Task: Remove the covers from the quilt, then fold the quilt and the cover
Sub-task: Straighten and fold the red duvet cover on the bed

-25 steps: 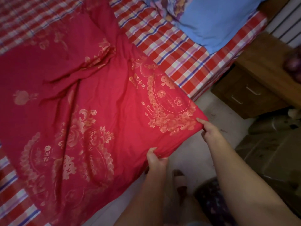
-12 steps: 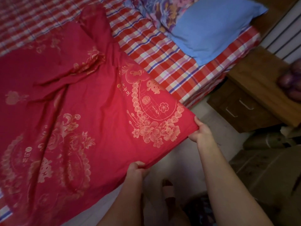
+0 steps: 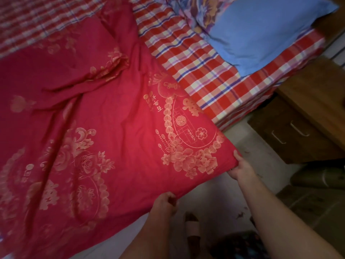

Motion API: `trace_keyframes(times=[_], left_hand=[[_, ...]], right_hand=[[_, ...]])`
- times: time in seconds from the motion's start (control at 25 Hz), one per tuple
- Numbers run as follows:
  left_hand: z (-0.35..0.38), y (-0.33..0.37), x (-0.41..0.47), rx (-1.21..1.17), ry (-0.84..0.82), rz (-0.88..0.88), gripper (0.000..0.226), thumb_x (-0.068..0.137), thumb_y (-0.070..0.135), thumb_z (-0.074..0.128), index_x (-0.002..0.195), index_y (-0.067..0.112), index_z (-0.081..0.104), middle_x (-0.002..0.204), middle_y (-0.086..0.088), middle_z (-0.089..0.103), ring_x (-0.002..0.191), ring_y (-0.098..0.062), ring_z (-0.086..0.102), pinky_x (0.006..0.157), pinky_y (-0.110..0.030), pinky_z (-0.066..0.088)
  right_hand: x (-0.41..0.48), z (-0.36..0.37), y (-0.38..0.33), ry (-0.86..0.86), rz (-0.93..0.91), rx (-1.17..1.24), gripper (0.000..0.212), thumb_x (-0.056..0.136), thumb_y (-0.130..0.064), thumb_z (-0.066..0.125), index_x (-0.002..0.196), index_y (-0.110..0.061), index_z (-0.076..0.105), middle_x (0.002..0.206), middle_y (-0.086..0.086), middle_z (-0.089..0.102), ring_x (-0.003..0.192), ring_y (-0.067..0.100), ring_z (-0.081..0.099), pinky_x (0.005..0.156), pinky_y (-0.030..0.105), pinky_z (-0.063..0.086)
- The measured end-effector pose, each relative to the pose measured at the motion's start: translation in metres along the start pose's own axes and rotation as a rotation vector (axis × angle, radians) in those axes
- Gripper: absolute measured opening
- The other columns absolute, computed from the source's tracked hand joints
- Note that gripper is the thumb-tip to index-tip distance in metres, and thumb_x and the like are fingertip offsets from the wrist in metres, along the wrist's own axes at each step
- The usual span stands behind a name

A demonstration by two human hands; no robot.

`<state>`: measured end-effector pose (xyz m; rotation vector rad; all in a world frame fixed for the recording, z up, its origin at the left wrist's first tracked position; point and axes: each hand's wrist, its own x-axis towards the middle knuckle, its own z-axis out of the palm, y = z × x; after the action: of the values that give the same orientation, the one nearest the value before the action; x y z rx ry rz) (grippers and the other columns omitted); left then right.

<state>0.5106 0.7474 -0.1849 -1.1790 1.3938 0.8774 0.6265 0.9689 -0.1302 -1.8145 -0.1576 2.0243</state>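
Note:
A red quilt cover [image 3: 104,128] with gold flower prints lies spread over the bed, wrinkled toward the far left. Its near right corner hangs past the bed's edge. My right hand [image 3: 240,168] pinches that corner, thumb on top. My left hand [image 3: 164,202] grips the cover's near edge a little to the left, fingers curled under the cloth. A strip of white fabric [image 3: 119,243] shows below the cover's near edge; whether it is the quilt I cannot tell.
A red plaid sheet [image 3: 205,71] covers the bed. A blue pillow [image 3: 261,32] and a floral pillow [image 3: 203,12] lie at the far right. A wooden nightstand [image 3: 298,128] with drawers stands right of the bed. My sandalled foot [image 3: 192,228] is on the floor.
Both hands keep their hold on the cover's edge. The held corner has shifted slightly away from me and up onto the bed side, and the cloth lies flatter.

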Motion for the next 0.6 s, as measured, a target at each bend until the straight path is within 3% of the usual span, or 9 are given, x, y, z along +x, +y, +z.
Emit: trace_keyframes(times=[0.08,0.12,0.16,0.2,0.24,0.28,0.32,0.44,0.6], left_hand=[[-0.01,0.006,-0.003,0.521,-0.045,0.084,0.029,0.087,0.004,0.05,0.06,0.011,0.044,0.05,-0.001,0.048,0.047,-0.015,0.053,0.055,-0.022,0.047],[-0.021,0.009,-0.011,0.809,-0.002,0.188,0.019,0.086,0.01,0.055,0.068,0.012,0.052,0.058,0.0,0.054,0.059,-0.015,0.059,0.06,-0.022,0.051],[-0.038,0.018,-0.023,1.003,0.067,0.31,0.006,0.085,0.013,0.058,0.079,0.01,0.06,0.069,-0.001,0.059,0.07,-0.017,0.061,0.065,-0.022,0.053],[-0.058,0.031,-0.034,1.034,0.138,0.49,0.011,0.084,0.014,0.058,0.091,0.007,0.064,0.079,-0.004,0.064,0.078,-0.02,0.063,0.068,-0.024,0.054],[-0.076,0.048,-0.041,0.954,0.232,0.671,0.019,0.085,0.012,0.056,0.099,0.004,0.066,0.088,-0.009,0.068,0.084,-0.023,0.065,0.071,-0.025,0.053],[-0.097,0.067,-0.054,0.801,0.344,0.844,0.021,0.086,0.01,0.054,0.101,0.002,0.067,0.093,-0.013,0.069,0.089,-0.027,0.066,0.074,-0.028,0.05],[-0.128,0.088,-0.068,0.62,0.453,0.988,0.021,0.086,0.007,0.053,0.101,0.003,0.066,0.095,-0.015,0.069,0.092,-0.029,0.065,0.077,-0.029,0.046],[-0.219,0.143,-0.09,0.297,0.677,1.202,0.026,0.08,0.006,0.061,0.106,0.003,0.06,0.101,-0.017,0.064,0.098,-0.033,0.059,0.087,-0.037,0.043],[-0.325,0.191,-0.072,0.28,0.794,1.003,0.07,0.076,0.031,0.075,0.131,-0.001,0.045,0.128,-0.025,0.05,0.122,-0.039,0.045,0.105,-0.04,0.033]], right_hand=[[0.02,-0.021,0.005,0.058,-0.059,-0.188,0.052,0.069,-0.065,0.066,0.082,-0.016,0.056,0.067,0.014,0.071,0.059,0.002,0.066,0.058,0.018,0.053],[0.036,-0.034,0.009,0.065,-0.049,-0.283,0.073,0.038,-0.085,0.065,0.073,-0.022,0.056,0.067,0.008,0.071,0.046,-0.006,0.059,0.043,0.011,0.047],[0.039,-0.03,0.007,0.059,-0.062,-0.387,0.082,0.025,-0.094,0.051,0.067,-0.023,0.054,0.077,0.008,0.07,0.044,-0.011,0.055,0.036,0.007,0.041],[0.036,-0.014,0.007,0.067,-0.134,-0.401,0.071,0.044,-0.092,0.049,0.064,-0.024,0.05,0.086,0.007,0.07,0.048,-0.011,0.056,0.034,0.005,0.038],[0.017,0.009,0.009,0.097,-0.202,-0.378,0.045,0.076,-0.069,0.052,0.066,-0.026,0.045,0.084,-0.002,0.071,0.05,-0.002,0.058,0.032,0.006,0.037],[-0.005,0.038,0.017,0.086,-0.405,-0.502,0.025,0.089,-0.036,0.052,0.068,-0.028,0.042,0.07,-0.009,0.069,0.054,0.004,0.059,0.036,0.007,0.04],[-0.033,0.081,0.028,0.109,-0.618,-0.59,0.022,0.088,-0.016,0.051,0.071,-0.029,0.043,0.062,-0.009,0.064,0.058,0.006,0.058,0.049,0.011,0.046],[-0.074,0.189,0.094,-0.227,-0.929,-0.904,0.021,0.08,-0.003,0.062,0.094,-0.018,0.056,0.092,0.007,0.057,0.074,0.018,0.057,0.075,0.017,0.043],[-0.115,0.272,0.214,-0.706,-1.056,-1.527,0.043,0.077,-0.005,0.071,0.117,-0.007,0.056,0.113,0.012,0.054,0.067,0.014,0.055,0.081,0.022,0.041]])
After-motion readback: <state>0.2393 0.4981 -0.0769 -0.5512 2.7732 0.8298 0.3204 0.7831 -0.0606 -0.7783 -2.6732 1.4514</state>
